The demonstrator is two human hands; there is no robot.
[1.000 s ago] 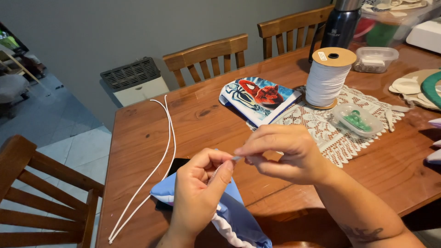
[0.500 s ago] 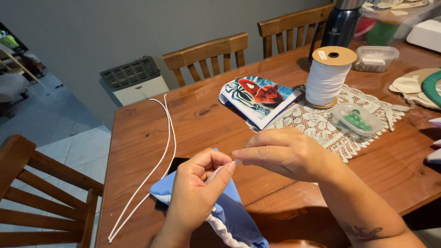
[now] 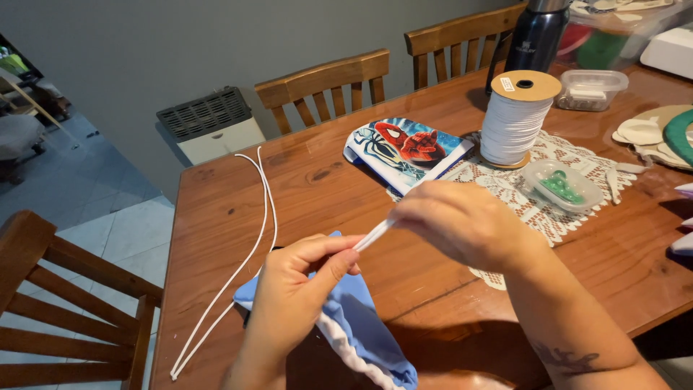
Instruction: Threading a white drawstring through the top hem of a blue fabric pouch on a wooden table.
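My left hand pinches the top edge of a light blue fabric piece with a white gathered trim, held just above the wooden table. My right hand grips a thin white cord end that runs from its fingers down to my left thumb and forefinger. A long white cord lies looped on the table to the left of both hands.
A large spool of white cord stands on a lace mat. Beside it lie a printed red-and-blue pouch, a clear box with green bits, a dark flask and a plastic tub. Wooden chairs surround the table.
My right hand has pulled up and to the right, away from my left hand, drawing a short length of white cord out between them.
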